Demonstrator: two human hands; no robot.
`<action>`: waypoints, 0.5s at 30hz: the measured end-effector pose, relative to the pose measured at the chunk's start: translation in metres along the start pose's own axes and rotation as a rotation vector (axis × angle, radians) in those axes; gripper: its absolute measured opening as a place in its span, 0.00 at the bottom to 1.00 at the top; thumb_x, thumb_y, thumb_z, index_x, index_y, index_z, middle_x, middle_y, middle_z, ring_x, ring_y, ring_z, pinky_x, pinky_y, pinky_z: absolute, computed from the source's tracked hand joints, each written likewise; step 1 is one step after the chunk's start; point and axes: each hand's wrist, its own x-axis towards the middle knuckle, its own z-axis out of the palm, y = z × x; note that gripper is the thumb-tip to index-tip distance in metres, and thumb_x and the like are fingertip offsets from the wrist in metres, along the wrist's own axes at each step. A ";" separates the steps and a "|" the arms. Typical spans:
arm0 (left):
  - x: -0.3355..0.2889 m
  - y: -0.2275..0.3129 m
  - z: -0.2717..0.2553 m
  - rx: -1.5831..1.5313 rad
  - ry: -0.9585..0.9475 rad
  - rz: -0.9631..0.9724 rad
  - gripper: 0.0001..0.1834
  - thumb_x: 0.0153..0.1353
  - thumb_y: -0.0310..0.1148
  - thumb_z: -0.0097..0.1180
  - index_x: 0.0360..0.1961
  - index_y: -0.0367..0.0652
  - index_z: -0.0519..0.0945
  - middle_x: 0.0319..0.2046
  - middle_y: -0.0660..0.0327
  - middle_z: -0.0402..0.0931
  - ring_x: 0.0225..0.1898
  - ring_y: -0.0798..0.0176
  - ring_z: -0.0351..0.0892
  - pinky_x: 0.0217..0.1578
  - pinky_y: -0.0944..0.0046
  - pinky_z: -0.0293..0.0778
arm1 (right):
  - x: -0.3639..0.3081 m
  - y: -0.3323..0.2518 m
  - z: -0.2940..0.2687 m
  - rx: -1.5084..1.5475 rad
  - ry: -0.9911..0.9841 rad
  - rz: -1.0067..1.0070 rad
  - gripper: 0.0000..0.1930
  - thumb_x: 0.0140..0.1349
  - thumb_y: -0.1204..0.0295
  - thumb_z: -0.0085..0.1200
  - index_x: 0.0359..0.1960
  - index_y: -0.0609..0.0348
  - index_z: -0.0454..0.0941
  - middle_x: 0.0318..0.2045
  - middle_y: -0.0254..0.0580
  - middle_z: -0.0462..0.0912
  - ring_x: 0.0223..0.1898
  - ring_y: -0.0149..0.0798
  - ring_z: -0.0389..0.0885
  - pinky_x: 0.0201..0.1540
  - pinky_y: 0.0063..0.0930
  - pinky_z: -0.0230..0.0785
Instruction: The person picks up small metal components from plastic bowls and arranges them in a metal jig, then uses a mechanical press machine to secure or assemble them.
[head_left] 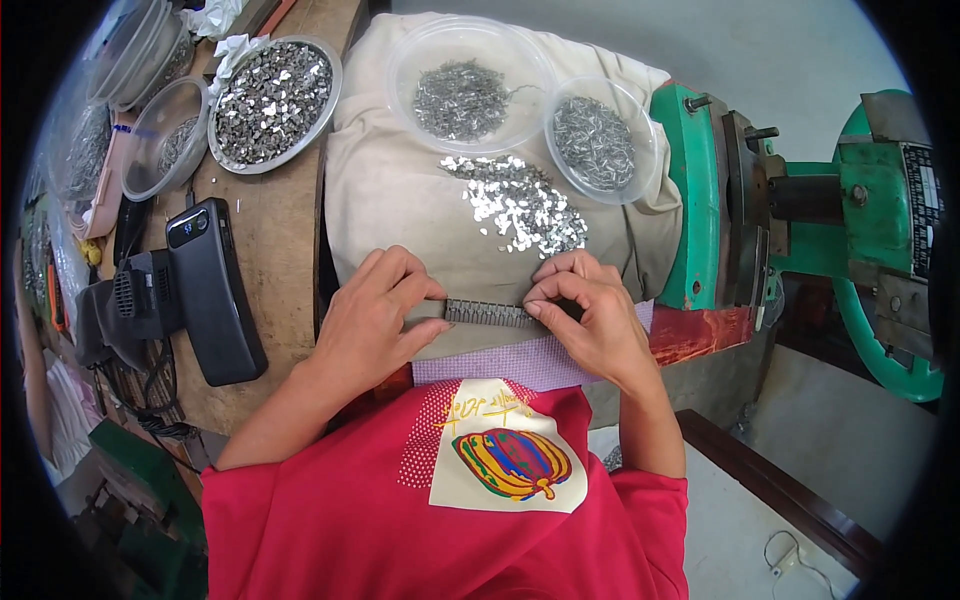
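Note:
A short grey ridged metal strip (pixel 488 313), with a row of small upright pins along its far edge, lies level on the cloth-covered surface in front of me. My left hand (pixel 378 308) pinches its left end between thumb and index finger. At the other end, the thumb and bent fingers of my right hand (pixel 588 308) close on the strip and cover its tip. Whether a small pin is also between those fingertips cannot be made out. Just beyond lies a loose pile of small shiny metal pieces (pixel 525 208).
Two clear plastic bowls of thin metal pins, one large (pixel 398 105) and one smaller (pixel 648 150), stand at the back. Left, a wooden bench (pixel 290 240) bears a bowl of metal chips (pixel 330 105) and a black power bank (pixel 212 290). Green machinery (pixel 690 240) stands right.

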 end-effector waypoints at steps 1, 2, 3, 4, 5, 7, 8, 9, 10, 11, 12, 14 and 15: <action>0.000 0.000 0.000 0.000 0.001 0.001 0.17 0.45 0.30 0.72 0.36 0.41 0.80 0.38 0.56 0.71 0.43 0.51 0.73 0.43 0.56 0.70 | 0.000 0.000 0.000 -0.044 -0.006 -0.030 0.05 0.55 0.72 0.65 0.32 0.57 0.84 0.36 0.37 0.81 0.39 0.41 0.79 0.44 0.36 0.62; 0.000 0.000 0.000 0.003 0.003 0.004 0.17 0.45 0.30 0.72 0.36 0.41 0.80 0.38 0.56 0.71 0.43 0.51 0.73 0.43 0.56 0.70 | 0.001 -0.002 0.001 -0.045 -0.005 -0.031 0.05 0.55 0.72 0.65 0.32 0.57 0.84 0.36 0.37 0.81 0.39 0.41 0.79 0.44 0.36 0.62; 0.000 0.000 0.000 0.005 0.006 0.008 0.17 0.45 0.30 0.72 0.36 0.41 0.80 0.38 0.56 0.71 0.43 0.51 0.73 0.43 0.57 0.70 | 0.002 -0.004 0.001 -0.058 -0.018 -0.021 0.05 0.55 0.72 0.65 0.32 0.57 0.85 0.36 0.37 0.81 0.40 0.40 0.79 0.45 0.36 0.61; 0.000 0.000 0.000 0.004 0.006 0.010 0.17 0.45 0.30 0.72 0.36 0.41 0.80 0.38 0.56 0.71 0.43 0.51 0.73 0.43 0.57 0.70 | 0.002 -0.005 0.001 -0.073 -0.029 -0.010 0.05 0.54 0.72 0.65 0.32 0.56 0.85 0.35 0.37 0.81 0.41 0.40 0.79 0.46 0.36 0.61; 0.000 0.000 0.000 0.002 0.004 0.009 0.17 0.46 0.31 0.72 0.37 0.41 0.80 0.38 0.56 0.71 0.43 0.51 0.73 0.43 0.57 0.70 | 0.003 -0.004 0.000 -0.074 -0.028 -0.010 0.05 0.54 0.72 0.65 0.32 0.56 0.85 0.35 0.37 0.81 0.41 0.40 0.79 0.46 0.36 0.61; 0.000 0.000 0.000 0.001 0.002 0.010 0.17 0.46 0.31 0.72 0.37 0.41 0.80 0.38 0.56 0.71 0.43 0.51 0.73 0.43 0.56 0.70 | 0.005 -0.003 0.000 -0.087 -0.023 -0.032 0.06 0.51 0.75 0.67 0.31 0.59 0.86 0.32 0.37 0.83 0.36 0.39 0.80 0.41 0.32 0.68; 0.000 0.000 -0.001 0.002 -0.001 0.011 0.17 0.46 0.31 0.72 0.37 0.41 0.80 0.38 0.56 0.71 0.43 0.51 0.73 0.42 0.56 0.70 | 0.004 -0.003 -0.002 -0.089 -0.022 -0.033 0.06 0.51 0.75 0.67 0.31 0.59 0.86 0.32 0.37 0.83 0.36 0.39 0.80 0.41 0.32 0.68; 0.000 0.000 -0.001 0.004 -0.004 0.011 0.17 0.46 0.31 0.72 0.37 0.41 0.80 0.38 0.56 0.71 0.43 0.51 0.73 0.42 0.56 0.71 | 0.003 -0.004 -0.006 -0.001 0.003 0.056 0.06 0.51 0.73 0.68 0.31 0.56 0.87 0.31 0.35 0.82 0.37 0.38 0.80 0.43 0.32 0.66; -0.001 0.000 -0.001 0.005 0.000 0.011 0.17 0.46 0.31 0.72 0.37 0.41 0.80 0.38 0.56 0.71 0.43 0.51 0.73 0.42 0.56 0.71 | 0.002 -0.003 -0.009 0.087 0.026 0.142 0.05 0.51 0.72 0.68 0.31 0.54 0.87 0.30 0.34 0.82 0.37 0.38 0.80 0.45 0.33 0.63; -0.001 0.000 0.000 0.001 -0.001 0.008 0.17 0.46 0.31 0.72 0.37 0.41 0.80 0.38 0.56 0.71 0.43 0.51 0.73 0.42 0.56 0.71 | 0.001 0.000 -0.010 0.085 0.026 0.138 0.05 0.51 0.72 0.68 0.31 0.54 0.87 0.30 0.34 0.82 0.37 0.38 0.80 0.45 0.33 0.63; -0.002 -0.001 0.000 -0.004 -0.003 0.004 0.17 0.46 0.31 0.72 0.37 0.41 0.80 0.38 0.56 0.71 0.43 0.51 0.73 0.42 0.56 0.71 | -0.001 0.004 -0.010 -0.036 0.120 0.100 0.06 0.51 0.72 0.68 0.31 0.54 0.88 0.29 0.33 0.82 0.36 0.38 0.80 0.44 0.32 0.63; -0.002 0.000 -0.001 -0.002 -0.003 0.006 0.17 0.46 0.31 0.72 0.37 0.42 0.80 0.38 0.56 0.71 0.43 0.51 0.73 0.42 0.56 0.71 | -0.004 0.006 -0.009 -0.179 0.233 0.055 0.07 0.50 0.71 0.69 0.32 0.52 0.88 0.29 0.33 0.82 0.35 0.38 0.79 0.43 0.31 0.63; -0.002 0.000 -0.001 0.001 -0.006 0.004 0.17 0.46 0.31 0.72 0.37 0.42 0.80 0.38 0.56 0.71 0.43 0.51 0.73 0.43 0.56 0.71 | -0.005 0.006 -0.007 -0.181 0.235 0.054 0.07 0.50 0.71 0.69 0.32 0.52 0.88 0.29 0.33 0.82 0.35 0.38 0.79 0.43 0.31 0.63</action>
